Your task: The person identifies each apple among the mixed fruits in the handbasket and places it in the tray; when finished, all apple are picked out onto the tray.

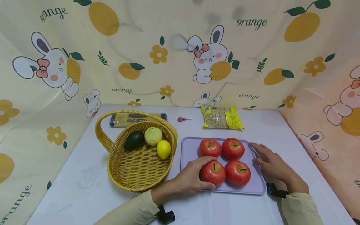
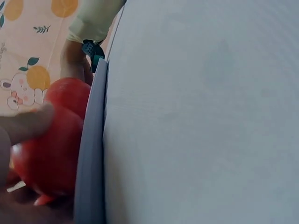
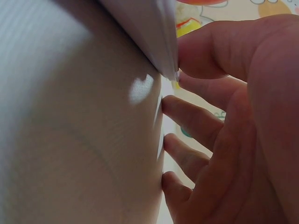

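A lilac tray [image 1: 194, 142] carries several red apples, each with a pale green patch and dark stem on top. My left hand [image 1: 189, 177] grips the front-left apple [image 1: 215, 173], with the thumb on its near side and the fingers at its far side. In the left wrist view this apple [image 2: 51, 154] is beside the tray wall [image 2: 91, 154]. At the tray's right edge, my right hand [image 1: 274, 164] touches the rim with its thumb and index finger. In the right wrist view the thumb [image 3: 210, 51] meets the tray corner [image 3: 154, 42], and the other fingers touch the table.
Left of the tray stands a wicker basket [image 1: 112, 162] with a high handle, holding an avocado [image 1: 134, 140], a pale green round fruit [image 1: 153, 136] and a lemon [image 1: 163, 149]. Behind lie a spaghetti pack [image 1: 136, 120], a lollipop [image 1: 182, 119] and a yellow-ended clear food bag [image 1: 222, 118].
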Motion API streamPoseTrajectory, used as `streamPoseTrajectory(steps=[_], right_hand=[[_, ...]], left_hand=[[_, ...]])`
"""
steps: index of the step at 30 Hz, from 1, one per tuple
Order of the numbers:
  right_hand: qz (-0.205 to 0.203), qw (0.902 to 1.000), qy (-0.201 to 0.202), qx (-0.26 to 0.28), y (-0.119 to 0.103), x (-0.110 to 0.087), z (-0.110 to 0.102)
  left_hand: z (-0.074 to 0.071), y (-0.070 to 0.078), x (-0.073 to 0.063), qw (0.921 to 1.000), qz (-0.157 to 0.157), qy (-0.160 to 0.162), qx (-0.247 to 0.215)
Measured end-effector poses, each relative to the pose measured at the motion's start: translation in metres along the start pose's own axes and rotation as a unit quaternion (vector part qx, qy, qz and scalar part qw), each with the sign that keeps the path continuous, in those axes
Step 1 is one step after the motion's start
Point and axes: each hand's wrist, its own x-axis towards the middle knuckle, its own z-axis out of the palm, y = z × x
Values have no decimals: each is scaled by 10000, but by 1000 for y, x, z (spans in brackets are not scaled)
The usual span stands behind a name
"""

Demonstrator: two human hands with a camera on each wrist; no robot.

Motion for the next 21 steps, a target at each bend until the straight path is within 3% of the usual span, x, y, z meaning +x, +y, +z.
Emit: streamPoseTrajectory(steps=[6, 13, 17, 21], right_hand=[[-18, 10000, 1, 7, 0, 0, 0], [-29, 10000, 20, -14, 0, 2, -1], [-34, 10000, 46, -50, 1, 2, -2], [-27, 9997, 197, -173, -1, -2, -6]], left_hand=[[2, 7, 0, 9910, 232, 43, 1318], [-2, 21, -5, 9775, 25, 110, 2106], [-18, 37, -16, 9770, 180, 293, 2103], [-49, 51, -34, 9850, 765, 630, 1411]])
